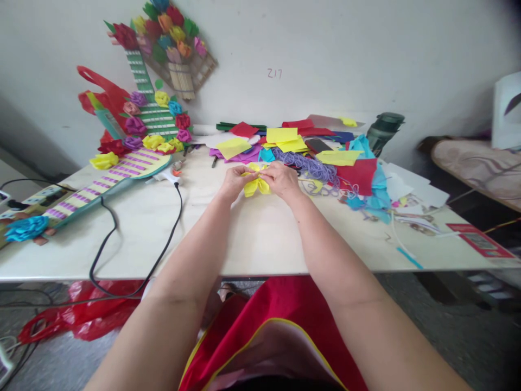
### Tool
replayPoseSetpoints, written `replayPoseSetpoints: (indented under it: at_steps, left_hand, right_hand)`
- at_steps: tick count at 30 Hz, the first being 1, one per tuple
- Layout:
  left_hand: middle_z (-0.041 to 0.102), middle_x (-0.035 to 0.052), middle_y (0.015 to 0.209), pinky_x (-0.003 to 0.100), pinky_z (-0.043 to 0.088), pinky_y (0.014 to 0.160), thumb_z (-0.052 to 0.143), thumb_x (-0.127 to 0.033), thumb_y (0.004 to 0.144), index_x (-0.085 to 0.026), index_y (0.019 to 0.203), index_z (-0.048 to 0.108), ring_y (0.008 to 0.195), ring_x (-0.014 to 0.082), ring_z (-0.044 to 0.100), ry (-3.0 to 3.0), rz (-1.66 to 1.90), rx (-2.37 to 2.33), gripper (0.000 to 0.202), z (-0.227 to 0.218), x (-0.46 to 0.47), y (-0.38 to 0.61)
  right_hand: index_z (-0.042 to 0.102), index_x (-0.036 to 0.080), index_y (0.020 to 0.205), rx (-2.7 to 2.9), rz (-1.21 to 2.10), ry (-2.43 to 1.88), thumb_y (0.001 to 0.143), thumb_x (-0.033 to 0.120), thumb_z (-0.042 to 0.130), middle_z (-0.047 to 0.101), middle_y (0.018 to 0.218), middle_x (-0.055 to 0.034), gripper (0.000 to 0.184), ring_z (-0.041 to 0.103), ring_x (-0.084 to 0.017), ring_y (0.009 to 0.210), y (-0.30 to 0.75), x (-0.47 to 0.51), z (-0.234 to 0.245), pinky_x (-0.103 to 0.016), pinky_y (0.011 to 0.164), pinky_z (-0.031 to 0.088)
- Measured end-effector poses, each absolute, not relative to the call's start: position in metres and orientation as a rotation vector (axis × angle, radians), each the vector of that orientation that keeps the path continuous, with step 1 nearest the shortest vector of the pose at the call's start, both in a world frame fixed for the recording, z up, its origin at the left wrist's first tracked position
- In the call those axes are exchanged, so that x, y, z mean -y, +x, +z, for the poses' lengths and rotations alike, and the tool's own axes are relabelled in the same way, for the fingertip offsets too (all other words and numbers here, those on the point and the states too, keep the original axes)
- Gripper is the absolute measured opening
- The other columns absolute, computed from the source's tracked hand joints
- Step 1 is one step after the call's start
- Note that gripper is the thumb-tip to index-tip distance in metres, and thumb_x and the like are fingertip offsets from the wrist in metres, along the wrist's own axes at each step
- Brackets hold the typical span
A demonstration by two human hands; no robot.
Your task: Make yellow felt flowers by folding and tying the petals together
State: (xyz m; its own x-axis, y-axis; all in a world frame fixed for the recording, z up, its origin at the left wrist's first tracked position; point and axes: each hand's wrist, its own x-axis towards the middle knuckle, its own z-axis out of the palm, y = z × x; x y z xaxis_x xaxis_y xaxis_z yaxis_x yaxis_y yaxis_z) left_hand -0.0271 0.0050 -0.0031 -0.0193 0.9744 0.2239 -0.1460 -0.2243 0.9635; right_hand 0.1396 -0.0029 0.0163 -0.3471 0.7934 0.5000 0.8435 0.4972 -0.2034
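My left hand point(235, 181) and right hand point(282, 178) pinch the crinkled yellow paper point(257, 188) between their fingertips, neither clearly nearer; its lobes spread toward me from the grip, long axis unclear. Purple yarn point(312, 166) lies beyond, rightward.

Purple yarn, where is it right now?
In the head view, the purple yarn lies in a tangle among the papers on the table, just right of the right hand and left of a red sheet.

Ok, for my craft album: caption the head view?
Left hand and right hand pinch a yellow, petal-shaped paper piece above a white tabletop, near tangled lilac yarn.
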Motion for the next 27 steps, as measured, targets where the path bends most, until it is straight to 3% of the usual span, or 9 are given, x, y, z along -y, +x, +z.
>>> replayPoseSetpoints:
  at_steps: [8, 27]
  left_hand:
    - [0.067, 0.0014, 0.063, 0.026, 0.047, 0.061, 0.091, -0.033, 0.041, -0.013, 0.068, 0.068, 0.059, 0.0131, 0.06, 1.229, 1.439, -0.977, 0.04, -0.0059, -0.0074, -0.0265]
    - [0.067, 0.0034, 0.062, 0.027, 0.046, 0.058, 0.093, -0.033, 0.038, -0.012, 0.064, 0.068, 0.055, 0.0136, 0.06, 1.141, 1.373, -0.968, 0.042, -0.0049, -0.0042, -0.0281]
  right_hand:
    - [0.077, 0.024, 0.105, 2.189, -0.179, -1.381, 0.093, 0.038, 0.049, 0.068, 0.111, -0.0081, 0.034, 0.06, -0.018, 0.085, 0.1369, 0.0058, 0.0192, -0.027, 0.064, 0.035]
    - [0.076, 0.023, 0.093, 2.233, -0.124, -1.35, 0.092, 0.036, 0.047, 0.063, 0.124, -0.0059, 0.032, 0.06, -0.018, 0.084, 0.1359, 0.0105, 0.0252, -0.029, 0.068, 0.039]
